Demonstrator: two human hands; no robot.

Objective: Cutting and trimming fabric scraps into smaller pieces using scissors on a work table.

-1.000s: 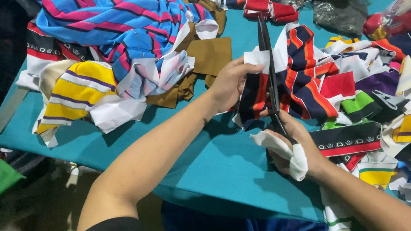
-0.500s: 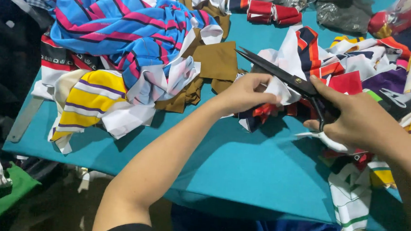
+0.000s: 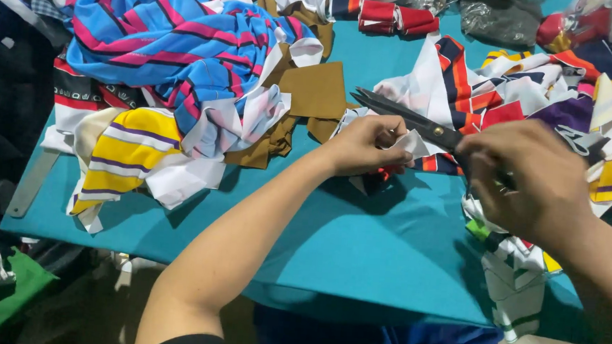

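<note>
My right hand [image 3: 531,179] grips the handles of large black scissors [image 3: 403,115], whose blades point left over the table. My left hand [image 3: 365,144] pinches a white fabric scrap [image 3: 412,140] right beside the blades, with a striped red, navy and white piece [image 3: 455,85] bunched behind it. Both hands hover just above the teal table cover [image 3: 358,247].
A heap of blue-pink striped cloth [image 3: 165,36], brown fabric [image 3: 315,90] and a yellow striped piece [image 3: 125,145] lies to the left. Many coloured scraps [image 3: 606,92] pile at the right. A metal ruler [image 3: 32,181] rests along the table's left edge. Fabric hangs off the front right edge.
The scissors have swung from upright to lying nearly level, pointing left. My right hand rose from the table's front to the scissor handles, and my left hand closed on the white scrap.
</note>
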